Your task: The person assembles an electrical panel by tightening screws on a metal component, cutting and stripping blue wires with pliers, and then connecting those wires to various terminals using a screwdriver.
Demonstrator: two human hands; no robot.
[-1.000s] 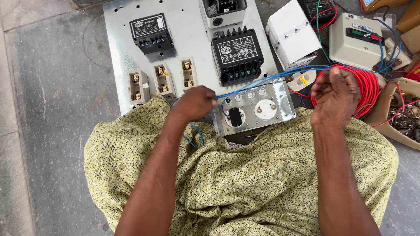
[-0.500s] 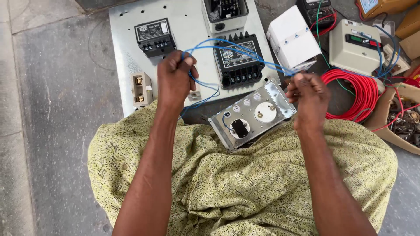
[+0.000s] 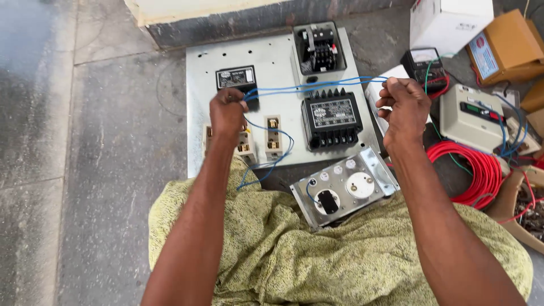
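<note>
— What's closest to the camera?

— A small metal switch plate (image 3: 343,190) resting on the lap, on the patterned cloth (image 3: 317,255) — one blue lead runs into it, nothing else looks connected.

— And the hands?

— The left hand (image 3: 228,113) and right hand (image 3: 403,103) are both clenched, fingers gripping the blue wires (image 3: 317,85), which are pulled taut between them above the panel.

— So the wiring is far along?

— I'd judge not. On the grey mounting panel (image 3: 198,113) lying on the floor, the black terminal block (image 3: 331,118) and the contactor (image 3: 318,48) show no leads fitted. Off to the side, the red cable coil (image 3: 473,173) lies unused.
</note>
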